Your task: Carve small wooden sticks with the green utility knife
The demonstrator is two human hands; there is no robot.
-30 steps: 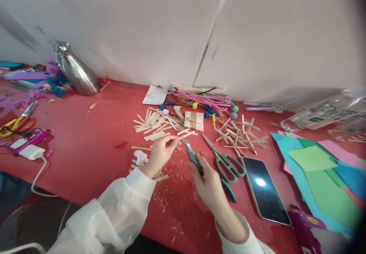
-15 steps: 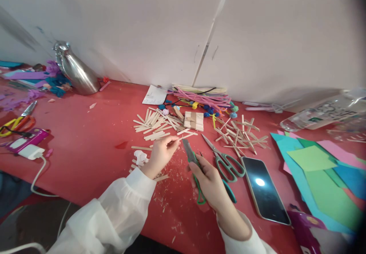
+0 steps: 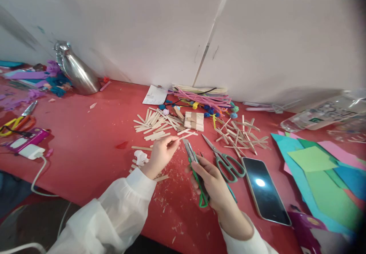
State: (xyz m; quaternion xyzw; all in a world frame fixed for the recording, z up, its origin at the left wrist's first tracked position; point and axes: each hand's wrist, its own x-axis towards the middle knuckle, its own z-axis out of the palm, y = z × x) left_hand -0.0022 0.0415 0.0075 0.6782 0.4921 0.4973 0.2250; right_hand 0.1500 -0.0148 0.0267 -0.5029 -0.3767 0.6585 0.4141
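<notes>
My left hand (image 3: 160,154) pinches a thin wooden craft stick (image 3: 187,135) that points right and away over the red table (image 3: 85,147). My right hand (image 3: 213,183) is closed round a green utility knife (image 3: 194,164), its blade tip close to the stick's near end. Wood shavings lie scattered under both hands. A heap of flat craft sticks (image 3: 154,126) lies just beyond my left hand. Both sleeves are white.
Green-handled scissors (image 3: 225,158) and a phone (image 3: 264,189) lie right of my right hand. Further back are small wood blocks (image 3: 194,120), thin sticks (image 3: 241,134) and pink pipe cleaners (image 3: 204,98). Coloured paper (image 3: 320,170) is at right, a steel flask (image 3: 76,71) and charger (image 3: 30,151) at left.
My right hand has slid back toward me along the knife handle, so more of the green handle shows below the fist. My left hand and its stick have barely moved.
</notes>
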